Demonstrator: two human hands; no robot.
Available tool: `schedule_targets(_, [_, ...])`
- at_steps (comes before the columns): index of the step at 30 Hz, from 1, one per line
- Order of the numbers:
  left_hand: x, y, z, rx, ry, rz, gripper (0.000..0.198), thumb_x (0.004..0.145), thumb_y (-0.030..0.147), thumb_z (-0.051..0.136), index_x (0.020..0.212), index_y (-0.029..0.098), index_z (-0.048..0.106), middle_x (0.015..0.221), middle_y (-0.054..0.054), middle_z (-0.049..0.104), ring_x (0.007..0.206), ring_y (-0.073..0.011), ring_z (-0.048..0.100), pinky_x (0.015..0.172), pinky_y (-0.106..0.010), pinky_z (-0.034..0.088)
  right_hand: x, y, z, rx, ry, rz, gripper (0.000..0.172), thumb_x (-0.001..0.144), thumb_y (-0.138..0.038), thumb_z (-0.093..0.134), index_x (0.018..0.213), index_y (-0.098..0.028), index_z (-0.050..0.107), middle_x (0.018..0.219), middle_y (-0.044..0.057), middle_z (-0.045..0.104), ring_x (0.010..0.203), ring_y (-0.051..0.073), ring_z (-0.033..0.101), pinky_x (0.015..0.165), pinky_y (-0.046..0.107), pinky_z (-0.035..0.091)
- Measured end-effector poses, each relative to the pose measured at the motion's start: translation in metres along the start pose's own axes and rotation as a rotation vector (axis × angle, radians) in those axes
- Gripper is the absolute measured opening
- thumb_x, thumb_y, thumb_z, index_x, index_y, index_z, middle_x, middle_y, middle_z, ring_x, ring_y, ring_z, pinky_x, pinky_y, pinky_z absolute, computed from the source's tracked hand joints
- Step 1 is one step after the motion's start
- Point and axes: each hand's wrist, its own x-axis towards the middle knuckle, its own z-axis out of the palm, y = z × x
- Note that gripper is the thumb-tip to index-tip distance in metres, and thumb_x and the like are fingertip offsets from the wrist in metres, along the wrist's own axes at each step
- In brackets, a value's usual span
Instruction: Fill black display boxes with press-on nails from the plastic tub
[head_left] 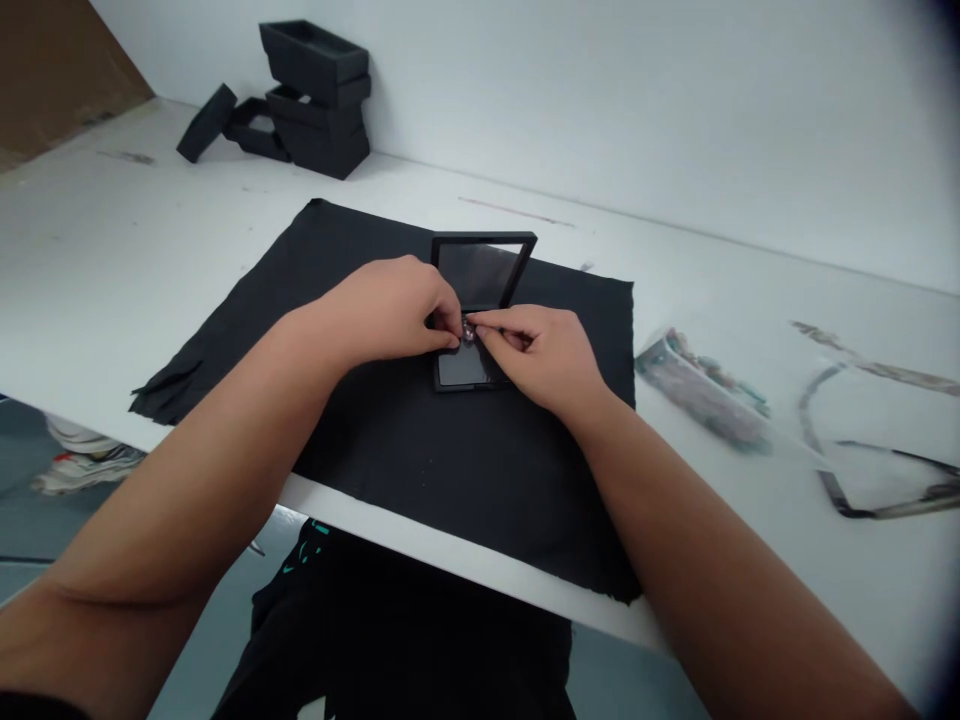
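Observation:
A black hinged case [485,238] stands open on a black cloth [450,470], its framed clear lid raised at the back and a clear film in the lower frame. A small shiny, pinkish item [469,330] lies over the lower half, between the fingertips of both hands. My left hand [409,305] pinches at the item's left side, fingers closed. From the right, my right hand [536,350] has thumb and forefinger pressed together on it. The fingers partly cover the item, so its exact shape is unclear.
Black trays [319,100] are stacked at the back left against the wall. Right of the cloth lies a clear container [705,390] of coloured pieces. Glasses [855,510] rest at the far right. The table's front edge [450,560] runs below the cloth.

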Motion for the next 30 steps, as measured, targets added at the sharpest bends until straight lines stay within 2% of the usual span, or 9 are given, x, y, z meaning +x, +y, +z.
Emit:
schedule_targets(9, [-0.004, 0.0, -0.009, -0.036, -0.013, -0.063, 0.028, 0.081, 0.045, 0.066, 0.098, 0.025, 0.076, 0.083, 0.002, 0.073, 0.074, -0.0106, 0.058, 0.068, -0.024, 0.036, -0.002, -0.007, -0.003, -0.055, -0.026, 0.041, 0.034, 0.086, -0.028, 0.057, 0.112, -0.027, 0.079, 0.074, 0.002, 0.07, 0.067, 0.019, 0.06, 0.065, 0.032, 0.043])
schedule_targets(13, [-0.004, -0.002, -0.01, -0.011, -0.022, -0.105, 0.03, 0.078, 0.05, 0.068, 0.097, 0.028, 0.076, 0.083, 0.002, 0.074, 0.075, -0.0139, 0.061, 0.064, -0.025, 0.035, -0.003, -0.009, -0.005, -0.064, -0.046, 0.034, 0.032, 0.086, -0.034, 0.059, 0.11, -0.026, 0.079, 0.074, 0.001, 0.068, 0.067, 0.017, 0.058, 0.062, 0.031, 0.039])
schedule_targets(18, [-0.003, -0.006, -0.01, 0.032, -0.007, -0.156, 0.042, 0.077, 0.056, 0.068, 0.11, 0.029, 0.073, 0.087, 0.003, 0.074, 0.08, -0.0165, 0.064, 0.072, -0.026, 0.039, -0.004, -0.013, -0.007, -0.063, -0.05, 0.045, 0.033, 0.081, -0.032, 0.062, 0.11, -0.026, 0.078, 0.074, 0.0, 0.066, 0.065, 0.016, 0.056, 0.061, 0.03, 0.037])
schedule_targets(22, [-0.002, -0.008, -0.01, 0.039, -0.013, -0.186, 0.042, 0.075, 0.057, 0.069, 0.105, 0.028, 0.076, 0.087, 0.002, 0.074, 0.081, -0.0173, 0.065, 0.076, -0.028, 0.042, -0.005, -0.015, -0.007, -0.067, -0.06, 0.038, 0.034, 0.08, -0.034, 0.063, 0.109, -0.025, 0.078, 0.074, 0.0, 0.066, 0.066, 0.016, 0.056, 0.062, 0.03, 0.037])
schedule_targets(30, [-0.001, -0.005, -0.003, 0.074, 0.028, -0.169, 0.038, 0.078, 0.055, 0.067, 0.104, 0.029, 0.076, 0.087, 0.0, 0.075, 0.078, -0.0188, 0.063, 0.066, -0.028, 0.037, -0.004, -0.014, -0.005, -0.092, -0.034, 0.06, 0.032, 0.079, -0.037, 0.064, 0.106, -0.027, 0.079, 0.073, 0.0, 0.066, 0.067, 0.016, 0.058, 0.064, 0.031, 0.039])
